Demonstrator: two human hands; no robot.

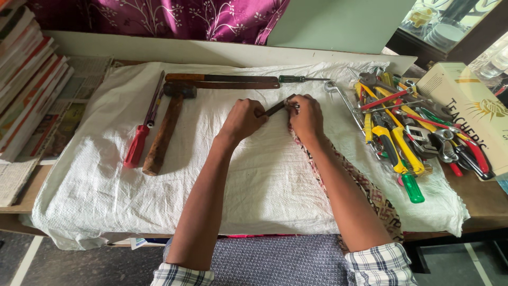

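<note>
Both hands meet at the middle of the bench: the left hand (242,119) is curled tight round one end of a small dark tool (277,107), and the right hand (306,117) pinches its other end between closed fingers. What kind of tool it is cannot be told, since the hands hide most of it. It sits just above a white sack (254,175) spread over the bench, near the sack's far half. A strip of patterned cloth (365,190) runs under the right forearm.

Beyond the hands, along the far edge, lies a long flat file (222,81) with a green screwdriver (301,79) just beside its end. To the left rest a hammer (169,124) with a wooden handle and a red screwdriver (142,132), side by side and well apart from the hands. On the right sits a heap of pliers (413,132) with yellow and red grips, and beyond it a pale box (471,111). Stacked books (26,79) stand at the far left.
</note>
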